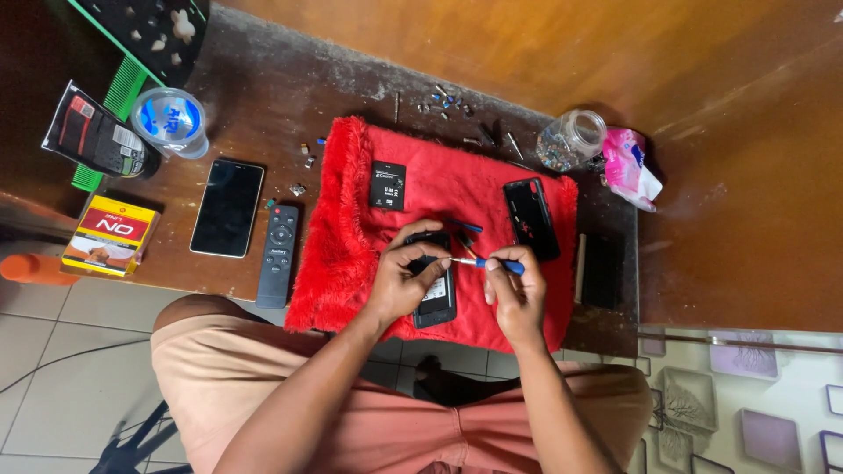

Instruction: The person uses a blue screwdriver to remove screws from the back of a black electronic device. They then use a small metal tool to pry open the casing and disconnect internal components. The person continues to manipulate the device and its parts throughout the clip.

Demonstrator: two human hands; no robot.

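My left hand (406, 279) grips a small black phone (436, 303) lying face down on a red fluffy cloth (351, 219). My right hand (516, 294) holds a blue-handled screwdriver (492, 263), whose metal tip points left at the phone's upper part. A flat black battery (387, 185) lies on the cloth above the phone. A black back cover (530, 218) lies at the cloth's right side. Two more blue-handled tools (465, 230) rest just above my hands.
Left of the cloth lie a black remote (279, 254) and a dark smartphone (228, 207). A yellow-red box (111, 234), a clear tub (170, 121) and a green comb (112, 114) sit at the far left. A glass jar (572, 139) and loose screws (443, 103) are at the back.
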